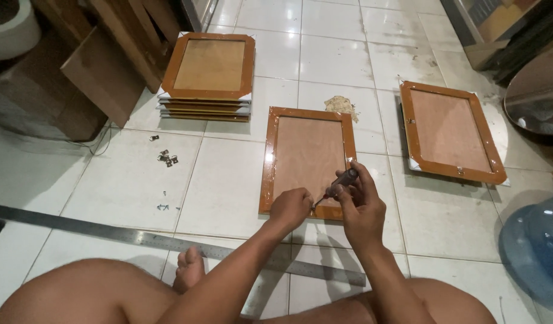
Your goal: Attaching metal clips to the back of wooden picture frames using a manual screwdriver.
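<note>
We close our right hand (361, 201) around the dark-handled screwdriver (339, 182), keeping it steady, while our left hand (290, 207) pinches small hardware against the brown wooden picture frame (307, 161).

A picture frame (306, 161) lies back-side up on the white tiled floor, its brown rim taped around a reddish-brown backing board, long sides running away from the person. A small screwdriver (338, 184) with a dark handle (its thin metal shaft is partly hidden) slants down and to the left, its tip at the frame's near edge, towards the right corner.
</note>
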